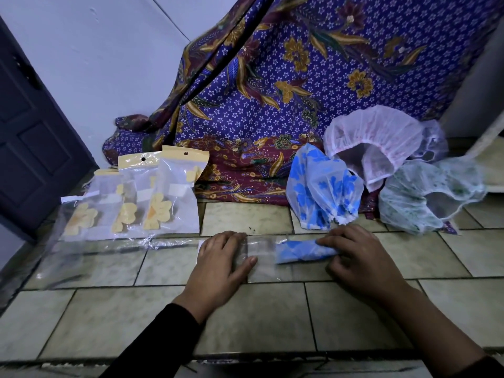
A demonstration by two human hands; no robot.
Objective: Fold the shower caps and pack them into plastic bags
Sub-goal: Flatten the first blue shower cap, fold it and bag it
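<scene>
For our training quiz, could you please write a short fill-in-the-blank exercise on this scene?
1. The right hand pushes a folded blue-flowered shower cap into a clear plastic ___.
2. The left hand lies ___ on that bag's other end.
3. The packed bags with yellow headers hold ___ flower-print caps.

Missing: bag; flat; yellow

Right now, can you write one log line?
left hand: flat on clear bag | right hand: pushing folded blue cap in | unfolded caps: waiting

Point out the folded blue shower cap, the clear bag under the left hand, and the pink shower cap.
folded blue shower cap [302, 251], head view, middle of the roll.
clear bag [263, 251], head view, bare middle.
pink shower cap [376, 126], head view, crown.
</scene>
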